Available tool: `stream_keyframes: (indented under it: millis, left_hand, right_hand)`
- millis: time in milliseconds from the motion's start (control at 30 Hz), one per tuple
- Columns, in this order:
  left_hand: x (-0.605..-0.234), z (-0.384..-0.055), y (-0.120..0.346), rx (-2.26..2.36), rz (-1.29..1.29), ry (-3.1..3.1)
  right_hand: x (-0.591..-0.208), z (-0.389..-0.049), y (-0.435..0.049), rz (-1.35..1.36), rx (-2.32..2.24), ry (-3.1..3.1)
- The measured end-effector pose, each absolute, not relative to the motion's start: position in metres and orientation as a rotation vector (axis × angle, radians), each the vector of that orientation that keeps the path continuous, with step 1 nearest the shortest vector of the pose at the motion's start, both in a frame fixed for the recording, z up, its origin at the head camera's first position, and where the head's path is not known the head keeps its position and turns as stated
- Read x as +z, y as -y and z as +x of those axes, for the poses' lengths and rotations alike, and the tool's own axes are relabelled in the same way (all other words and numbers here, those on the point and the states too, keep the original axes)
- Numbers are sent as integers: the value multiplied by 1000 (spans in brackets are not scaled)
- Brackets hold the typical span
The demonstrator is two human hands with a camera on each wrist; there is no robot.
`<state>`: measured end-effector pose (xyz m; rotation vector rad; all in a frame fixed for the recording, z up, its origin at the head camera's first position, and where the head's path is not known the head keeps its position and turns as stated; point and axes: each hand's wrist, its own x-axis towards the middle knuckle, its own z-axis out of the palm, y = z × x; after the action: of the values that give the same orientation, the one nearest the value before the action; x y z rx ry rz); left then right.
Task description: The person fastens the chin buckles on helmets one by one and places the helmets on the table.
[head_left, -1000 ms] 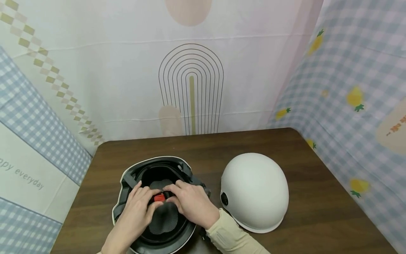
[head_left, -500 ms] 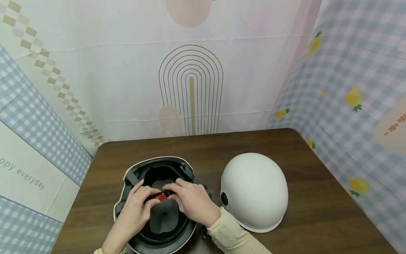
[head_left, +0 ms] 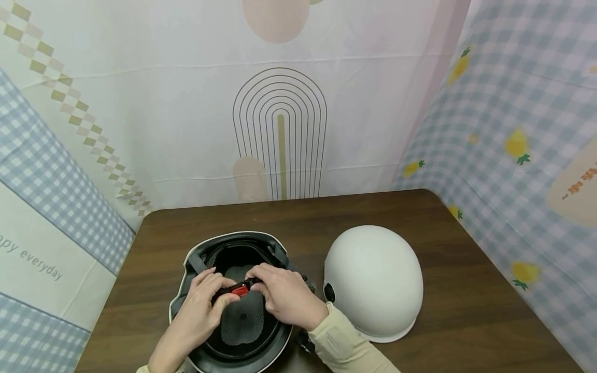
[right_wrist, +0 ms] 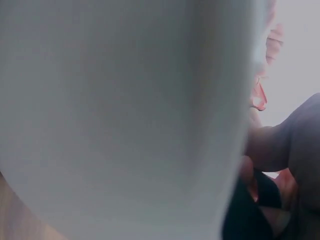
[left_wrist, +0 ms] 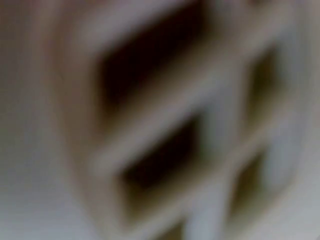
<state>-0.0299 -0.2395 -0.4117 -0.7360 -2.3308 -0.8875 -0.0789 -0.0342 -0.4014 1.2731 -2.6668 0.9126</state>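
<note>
In the head view, an upturned helmet (head_left: 275, 352) with black lining lies at the left of the table. Above its hollow, both hands hold its chin strap buckle. My left hand (head_left: 198, 308) pinches the red and black buckle (head_left: 240, 290) between thumb and fingers. From the other side, my right hand (head_left: 285, 298) pinches the black end (head_left: 252, 282) of the strap, which meets the red part. The left wrist view is a blur of pale bars and dark gaps. In the right wrist view, a pale curved surface (right_wrist: 115, 120) covers most of the picture.
A second white helmet (head_left: 375, 282) stands dome up just right of my right forearm, with a black round fitting (head_left: 329, 292) on its side. Dark strap pieces (head_left: 305, 341) lie between the helmets on the wooden table (head_left: 466, 321). Cloth drapes hang behind and beside.
Both hands and the buckle have shifted slightly right, and the upturned helmet has edged right with them. More of the buckle and its black end shows between the fingers now.
</note>
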Motion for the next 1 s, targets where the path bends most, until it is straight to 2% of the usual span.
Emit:
stream_keyframes:
  millis: [1000]
  left_hand:
    - [-410,-27,239,-874,-729,2383]
  right_hand:
    - [-397,-83,32,1189,1122,2757]
